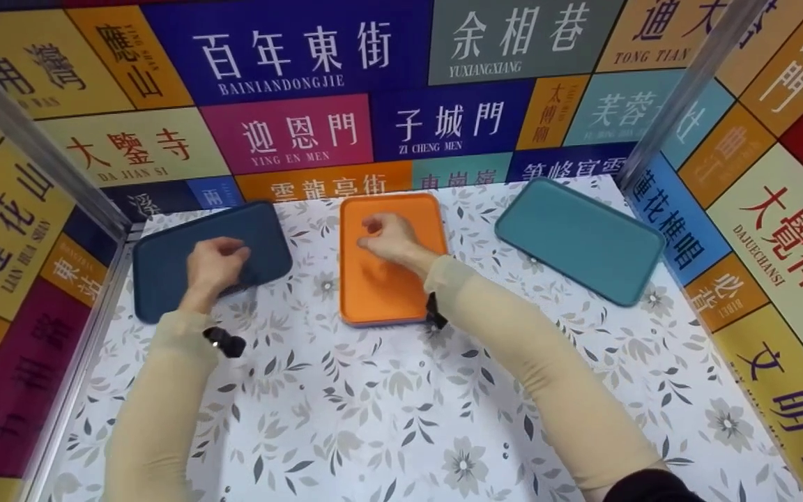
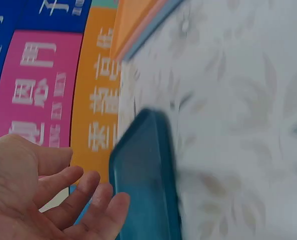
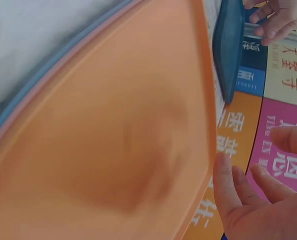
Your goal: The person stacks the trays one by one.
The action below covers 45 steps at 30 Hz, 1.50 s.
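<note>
My left hand (image 1: 217,265) hovers over a dark blue tray (image 1: 157,279) at the table's left, its fingers loosely bent with nothing between them. In the left wrist view the fingers (image 2: 91,187) overlap that tray's (image 2: 143,165) edge. Above an orange tray (image 1: 360,293) in the middle is my right hand (image 1: 394,238), thumb and fingers apart and holding nothing. The right wrist view shows pink and blue rims directly under the orange tray (image 3: 88,140), so several trays are stacked there. A shadow of the hand falls on the orange surface.
A teal tray (image 1: 579,240) lies slanted at the right. The table (image 1: 373,404) has a white cloth with grey leaves and flowers. Panels (image 1: 290,132) with coloured lettered blocks stand behind and at both sides, joined by metal posts (image 1: 687,90).
</note>
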Each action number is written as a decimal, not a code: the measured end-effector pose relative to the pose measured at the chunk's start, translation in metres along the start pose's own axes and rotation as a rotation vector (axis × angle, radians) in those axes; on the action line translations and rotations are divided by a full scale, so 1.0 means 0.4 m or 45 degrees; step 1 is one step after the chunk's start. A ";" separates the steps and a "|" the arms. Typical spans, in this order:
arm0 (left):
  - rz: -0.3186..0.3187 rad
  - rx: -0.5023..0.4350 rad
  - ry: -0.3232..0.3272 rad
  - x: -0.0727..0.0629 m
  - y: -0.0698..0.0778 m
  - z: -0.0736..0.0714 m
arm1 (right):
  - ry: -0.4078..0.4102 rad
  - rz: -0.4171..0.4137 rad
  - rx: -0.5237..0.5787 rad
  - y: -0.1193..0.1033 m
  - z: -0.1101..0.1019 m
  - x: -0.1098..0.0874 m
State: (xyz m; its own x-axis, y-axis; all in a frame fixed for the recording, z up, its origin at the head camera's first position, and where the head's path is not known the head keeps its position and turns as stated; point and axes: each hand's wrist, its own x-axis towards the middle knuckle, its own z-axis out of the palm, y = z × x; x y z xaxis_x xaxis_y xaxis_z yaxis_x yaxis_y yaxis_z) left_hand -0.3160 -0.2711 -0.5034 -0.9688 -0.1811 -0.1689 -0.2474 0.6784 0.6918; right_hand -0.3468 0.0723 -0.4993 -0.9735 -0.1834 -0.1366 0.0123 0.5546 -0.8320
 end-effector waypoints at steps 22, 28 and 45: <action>-0.281 -0.075 0.201 0.007 -0.215 -0.196 | -0.093 0.197 0.292 -0.157 0.200 0.077; -0.382 -0.037 0.259 0.003 -0.267 -0.218 | -0.142 0.231 0.305 -0.154 0.243 0.092; -0.598 -0.200 0.173 -0.007 -0.345 -0.222 | -0.328 0.351 0.286 -0.134 0.341 0.106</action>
State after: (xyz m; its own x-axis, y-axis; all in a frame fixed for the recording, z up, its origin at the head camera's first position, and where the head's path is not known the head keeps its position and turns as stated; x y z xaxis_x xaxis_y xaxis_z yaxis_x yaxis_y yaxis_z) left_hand -0.2785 -0.4275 -0.5359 -0.7409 -0.5384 -0.4014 -0.6409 0.3884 0.6621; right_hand -0.3576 -0.0759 -0.5338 -0.8385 -0.2653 -0.4760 0.3410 0.4258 -0.8381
